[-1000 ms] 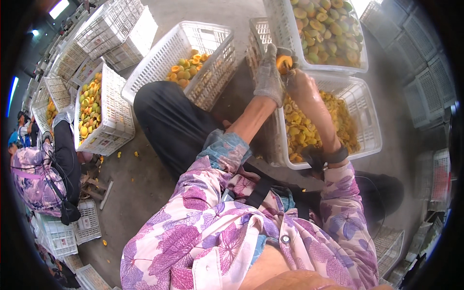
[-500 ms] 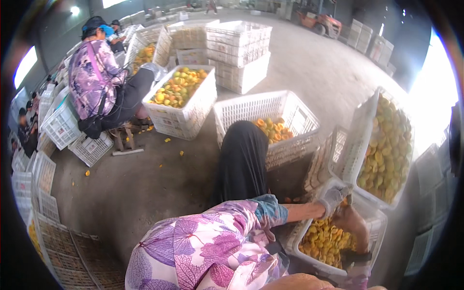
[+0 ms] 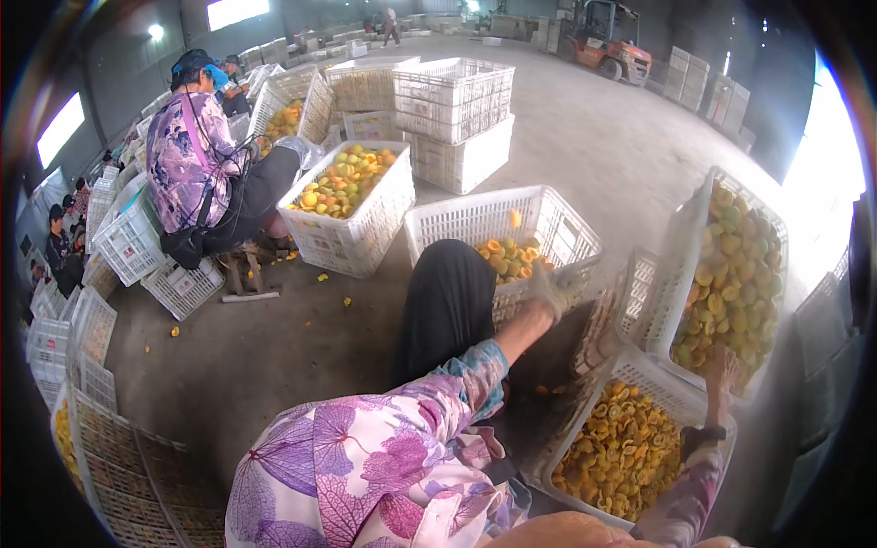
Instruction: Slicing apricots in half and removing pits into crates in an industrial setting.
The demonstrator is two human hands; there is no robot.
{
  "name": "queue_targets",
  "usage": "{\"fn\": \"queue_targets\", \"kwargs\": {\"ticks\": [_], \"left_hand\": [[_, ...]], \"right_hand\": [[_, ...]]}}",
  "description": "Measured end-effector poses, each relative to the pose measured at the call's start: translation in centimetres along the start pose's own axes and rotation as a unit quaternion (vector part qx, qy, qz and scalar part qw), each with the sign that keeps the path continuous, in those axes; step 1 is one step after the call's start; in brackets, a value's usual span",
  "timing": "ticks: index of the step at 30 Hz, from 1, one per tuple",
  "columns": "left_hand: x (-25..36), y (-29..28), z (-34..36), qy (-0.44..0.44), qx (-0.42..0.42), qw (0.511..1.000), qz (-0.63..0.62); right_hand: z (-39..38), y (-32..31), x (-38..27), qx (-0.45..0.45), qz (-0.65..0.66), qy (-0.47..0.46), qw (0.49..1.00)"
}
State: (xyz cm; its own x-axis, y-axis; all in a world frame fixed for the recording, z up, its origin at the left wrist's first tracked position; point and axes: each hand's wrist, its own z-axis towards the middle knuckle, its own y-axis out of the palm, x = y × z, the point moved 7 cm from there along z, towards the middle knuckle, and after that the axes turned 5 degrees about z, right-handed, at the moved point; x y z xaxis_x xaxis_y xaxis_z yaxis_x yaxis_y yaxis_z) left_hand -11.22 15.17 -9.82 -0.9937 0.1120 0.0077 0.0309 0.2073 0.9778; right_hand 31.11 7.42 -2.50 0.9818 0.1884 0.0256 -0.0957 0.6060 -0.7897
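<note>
My left hand (image 3: 548, 294), in a pale glove, is at the near right rim of a white crate (image 3: 457, 217) of halved yellow-orange fruit (image 3: 512, 258), likely apricots. Its fingers are apart, and one fruit piece (image 3: 515, 219) hangs in the air above the crate. My bare right hand (image 3: 722, 370) reaches over the near end of a tilted crate (image 3: 664, 320) heaped with whole greenish-yellow fruit (image 3: 738, 265). Its fingers stretch onto the fruit, slightly blurred. Below that arm stands a crate (image 3: 548, 457) full of smaller, darker orange fruit pieces (image 3: 617, 447).
A person (image 3: 187, 151) in a purple patterned top sits at the left beside a full fruit crate (image 3: 352, 239). Stacked white crates (image 3: 457, 100) stand behind. More crates (image 3: 137, 466) line the left. A red forklift (image 3: 607, 46) is far back; fruit scraps (image 3: 322, 277) dot the floor.
My hands were together over the lower right crate and have parted. The left moved up and left to the halves crate; the right moved up to the whole fruit. A fruit piece is now airborne.
</note>
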Motion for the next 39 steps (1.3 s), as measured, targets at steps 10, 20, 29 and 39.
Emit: {"fn": "queue_targets", "kwargs": {"ticks": [10, 20, 29, 39], "left_hand": [[-10.8, -2.7, -4.5, -0.200, 0.040, 0.972, 0.113], [-14.5, -2.2, -7.3, -0.234, -0.022, 0.949, 0.208], [-15.4, 2.7, -9.5, -0.177, -0.217, 0.916, 0.289], [-11.8, 4.2, -7.1, -0.183, -0.128, 0.961, 0.166]], "right_hand": [[2.0, 6.0, 1.6, -0.072, 0.028, 0.053, 0.996], [4.6, 0.2, 0.7, 0.050, 0.055, 0.180, 0.981], [0.6, -0.5, -17.6, -0.146, 0.490, 0.283, 0.812], [1.5, -2.8, -21.6, 0.120, 0.372, 0.143, 0.909]]}}
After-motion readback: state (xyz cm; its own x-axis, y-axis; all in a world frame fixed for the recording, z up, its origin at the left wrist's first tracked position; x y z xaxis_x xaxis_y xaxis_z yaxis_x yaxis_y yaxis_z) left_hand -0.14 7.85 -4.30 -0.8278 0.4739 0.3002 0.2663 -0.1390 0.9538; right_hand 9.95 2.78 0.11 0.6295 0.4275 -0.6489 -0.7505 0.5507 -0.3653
